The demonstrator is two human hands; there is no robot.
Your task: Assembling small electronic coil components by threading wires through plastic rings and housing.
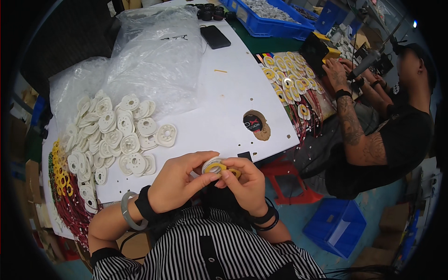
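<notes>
Pinching a white-and-yellow ring piece (213,167) between barely parted thumb and fingers of the left hand (175,178); pinching its right side likewise with the right hand (248,185). Held before the striped shirt (175,245), near the surface (226,95); tilted, showing yellow toward the body, with long axis unclear.

From here I see a white-topped counter (227,100) bearing a loose heap of white plastic discs with holes (126,125). Crumpled clear plastic bags (156,56) lie behind them, and yellow rings with dark red wires (59,163) crowd its left edge. Farther right lie a black rectangular phone (215,37), a thin yellow strip (220,71) and a round black badge-like piece (252,122).
</notes>
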